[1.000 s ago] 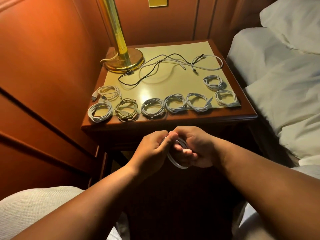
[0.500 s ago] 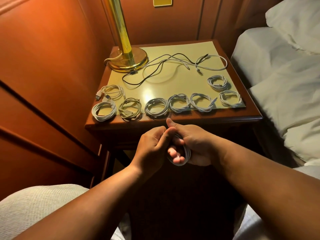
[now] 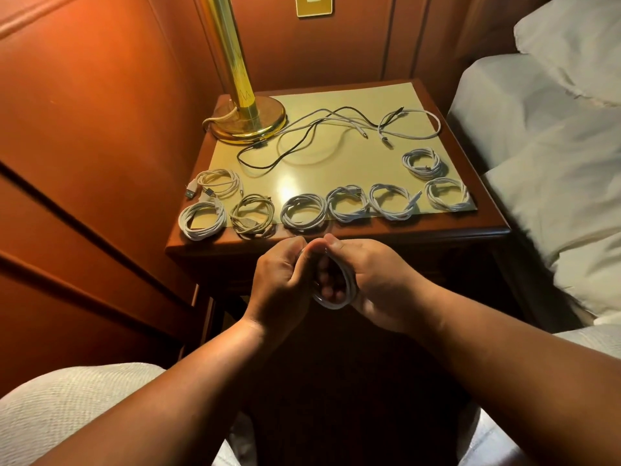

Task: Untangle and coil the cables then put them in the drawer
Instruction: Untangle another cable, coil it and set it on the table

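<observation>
Nightstand's (image 3: pixel 403 232) front edge is lined with coiled cables (image 3: pixel 304 215) — bare patch mid-top, loose cables (image 3: pixel 336 129) and lamp base (image 3: pixel 250 121) behind.

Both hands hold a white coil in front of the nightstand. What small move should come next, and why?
Probably set the coil down on the nightstand with the other coils. It already looks fully wound between the left hand and right hand, and the loose cables near the lamp still lie tangled.

Both hands, left (image 3: pixel 282 280) and right (image 3: pixel 373 280), grip a white coil (image 3: pixel 346 290) before the nightstand (image 3: pixel 336 235); eight coils (image 3: pixel 304 215) line its top.
</observation>
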Demonstrator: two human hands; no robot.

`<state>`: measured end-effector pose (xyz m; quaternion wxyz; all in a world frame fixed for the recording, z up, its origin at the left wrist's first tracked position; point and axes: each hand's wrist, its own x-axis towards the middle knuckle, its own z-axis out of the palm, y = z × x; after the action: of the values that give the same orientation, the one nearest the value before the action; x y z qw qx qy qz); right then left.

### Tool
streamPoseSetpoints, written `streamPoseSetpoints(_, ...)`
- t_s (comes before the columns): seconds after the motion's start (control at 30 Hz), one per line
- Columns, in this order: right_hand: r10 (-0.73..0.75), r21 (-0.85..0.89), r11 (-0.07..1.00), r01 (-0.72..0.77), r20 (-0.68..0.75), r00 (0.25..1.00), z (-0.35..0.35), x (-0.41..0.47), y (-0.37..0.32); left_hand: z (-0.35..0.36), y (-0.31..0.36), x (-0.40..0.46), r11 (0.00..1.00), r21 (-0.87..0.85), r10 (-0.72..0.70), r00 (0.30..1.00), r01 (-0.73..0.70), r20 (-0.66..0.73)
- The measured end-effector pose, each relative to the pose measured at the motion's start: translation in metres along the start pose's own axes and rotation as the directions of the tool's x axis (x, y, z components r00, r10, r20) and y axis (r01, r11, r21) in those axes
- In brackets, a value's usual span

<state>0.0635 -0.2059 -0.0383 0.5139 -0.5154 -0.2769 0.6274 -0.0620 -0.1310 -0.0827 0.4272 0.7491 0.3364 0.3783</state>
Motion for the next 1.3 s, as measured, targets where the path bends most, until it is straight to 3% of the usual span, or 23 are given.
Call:
streamPoseSetpoints(0.13, -0.162, -0.200, 0.968, 0.154, -0.027, 0.986, -0.007, -0.002, -0.005, -0.001, 0.003, 0.000, 0.999, -0.028, 0.037, 0.999, -0.037, -0.020)
streamPoseSetpoints(0.23, -0.171, -0.258, 0.955, 0.148, -0.068, 0.983, -0.011, -0.002, -0.006, -0.005, 0.005, 0.003, 0.995, -0.101, -0.027, 0.996, 0.018, -0.090)
streamPoseSetpoints(0.4, 0.012, 0.208, 0.978, -0.008, -0.016, 1.000, -0.001, -0.003, -0.004, 0.003, 0.005, 0.000, 0.963, -0.211, -0.184, 0.981, 0.168, -0.056)
streamPoseSetpoints(0.5, 0.020, 0.266, 0.964, 0.006, -0.092, 0.996, -0.003, 0.001, -0.001, 0.006, 0.000, 0.000, 0.962, -0.181, -0.205, 0.978, 0.206, 0.023)
streamPoseSetpoints(0.57, -0.006, 0.070, 0.997, 0.020, -0.192, 0.981, -0.012, 0.006, -0.005, 0.001, -0.001, 0.006, 0.981, -0.072, -0.167, 0.975, 0.179, 0.143)
streamPoseSetpoints(0.6, -0.040, -0.114, 0.993, 0.014, -0.228, 0.973, -0.018, 0.008, -0.008, -0.002, -0.001, 0.009, 0.986, 0.008, -0.162, 0.965, 0.164, 0.208)
streamPoseSetpoints(0.67, -0.129, -0.542, 0.840, -0.025, -0.245, 0.961, -0.028, 0.009, -0.012, -0.008, -0.002, 0.014, 0.968, 0.219, -0.179, 0.950, 0.123, 0.258)
streamPoseSetpoints(0.73, -0.159, -0.738, 0.674, -0.034, -0.191, 0.969, -0.032, 0.009, -0.010, -0.012, -0.003, 0.017, 0.935, 0.346, -0.172, 0.954, 0.080, 0.244)
streamPoseSetpoints(0.8, -0.120, -0.696, 0.718, -0.002, -0.127, 0.985, -0.032, 0.007, -0.006, -0.015, -0.003, 0.019, 0.944, 0.318, -0.167, 0.959, 0.089, 0.230)
streamPoseSetpoints(0.9, -0.048, -0.358, 0.933, 0.033, -0.031, 0.998, -0.031, 0.001, -0.008, -0.017, 0.002, 0.020, 0.976, 0.110, -0.209, 0.958, 0.190, 0.197)
streamPoseSetpoints(1.0, -0.028, -0.082, 0.996, 0.033, 0.056, 0.998, -0.033, -0.005, -0.010, -0.011, 0.008, 0.013, 0.970, -0.048, -0.225, 0.958, 0.237, 0.179)
streamPoseSetpoints(1.13, -0.069, -0.016, 0.997, 0.069, 0.039, 0.997, -0.032, -0.007, -0.003, -0.006, 0.017, 0.008, 0.888, -0.234, -0.353, 0.913, 0.396, 0.207)
streamPoseSetpoints(1.3, -0.148, -0.051, 0.988, 0.146, -0.038, 0.988, -0.034, -0.002, 0.006, 0.001, 0.023, 0.003, 0.824, -0.287, -0.437, 0.870, 0.489, 0.228)
